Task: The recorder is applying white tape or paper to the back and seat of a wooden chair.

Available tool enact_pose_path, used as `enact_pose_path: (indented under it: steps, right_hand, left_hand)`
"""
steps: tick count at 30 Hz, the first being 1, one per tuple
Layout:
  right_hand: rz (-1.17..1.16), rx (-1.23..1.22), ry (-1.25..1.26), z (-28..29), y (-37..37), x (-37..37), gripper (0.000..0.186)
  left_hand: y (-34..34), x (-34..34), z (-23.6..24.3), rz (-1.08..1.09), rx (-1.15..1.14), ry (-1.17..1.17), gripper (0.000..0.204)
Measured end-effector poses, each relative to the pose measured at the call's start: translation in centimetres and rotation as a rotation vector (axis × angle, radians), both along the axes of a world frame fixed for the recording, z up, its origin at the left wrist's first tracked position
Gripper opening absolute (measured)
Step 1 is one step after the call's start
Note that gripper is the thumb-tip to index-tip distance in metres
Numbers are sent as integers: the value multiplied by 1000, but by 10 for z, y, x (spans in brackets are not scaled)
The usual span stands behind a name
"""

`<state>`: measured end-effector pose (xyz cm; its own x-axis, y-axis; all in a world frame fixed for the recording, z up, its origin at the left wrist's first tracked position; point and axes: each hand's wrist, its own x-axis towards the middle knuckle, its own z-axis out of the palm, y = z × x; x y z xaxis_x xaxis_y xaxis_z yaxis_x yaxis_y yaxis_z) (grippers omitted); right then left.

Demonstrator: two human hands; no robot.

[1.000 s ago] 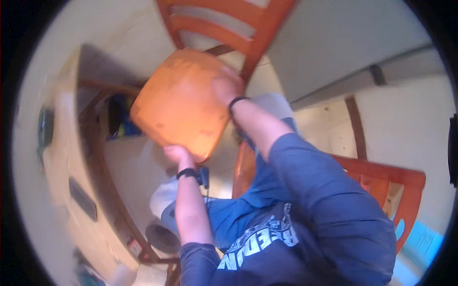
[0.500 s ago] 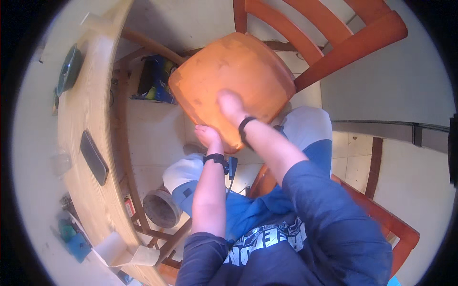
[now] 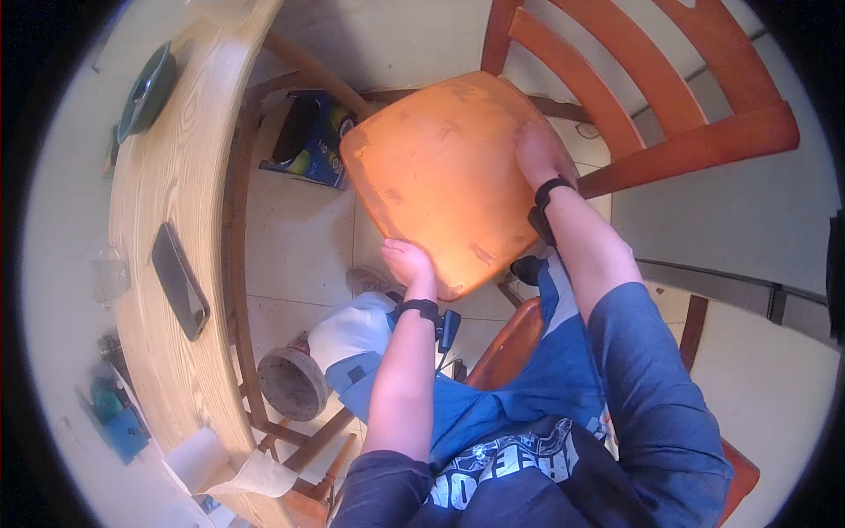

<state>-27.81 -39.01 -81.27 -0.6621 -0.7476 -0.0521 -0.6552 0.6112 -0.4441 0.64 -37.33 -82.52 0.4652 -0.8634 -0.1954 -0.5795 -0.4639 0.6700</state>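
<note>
- Orange seat panel [image 3: 444,180]: rounded-corner squarish board, slightly dished, w/ scuffs & pale worn patches near its left edge; sunlit, brighter toward the lower part.
- It's held up in the air in front of the person, over the tiled floor [image 3: 290,255], between the wooden table [image 3: 180,202] on the left & an orange slat-back chair [image 3: 669,97] upper right.
- Panel's top corner overlaps the chair's slats in view; can't tell if they touch.
- Left edge of panel sits near a table leg/brace & a dark blue box [image 3: 308,141] on the floor behind it; small gap shows between.
- Below the panel: open floor tile, a shoe [image 3: 370,282], & the person's knee in blue jeans.
- Table edge runs long down the left side; on top are a dark phone [image 3: 180,282], a green bowl [image 3: 145,88], a clear glass [image 3: 110,273].
- A round wooden stool-like base [image 3: 290,383] stands low left by the table legs.
- Second orange chair [image 3: 510,339] under the person, lower right.
- Left hand [image 3: 407,261]: fingers curled round the panel's lower edge, gripping it from below; black wrist strap on.
- Right hand [image 3: 541,154]: laid flat on the panel's right upper part, fingers spread over the edge, holding it; black band on wrist.
</note>
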Motion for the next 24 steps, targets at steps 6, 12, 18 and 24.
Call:
enact_pose_path:
  steps: [6,12,18,24]
  right_hand:
    - [330,54,101,13,-60,115,18]
    - [567,-112,29,9,-35,183,17]
    - [493,-15,18,11,-18,113,14]
    - [313,-38,-31,-8,-66,51,15]
  left_hand:
    - [0,0,2,-6,17,-3,46]
    - [1,1,4,-29,6,-49,46]
    - [1,1,7,-39,39,12,47]
    - [-1,-1,9,-6,85,11,49]
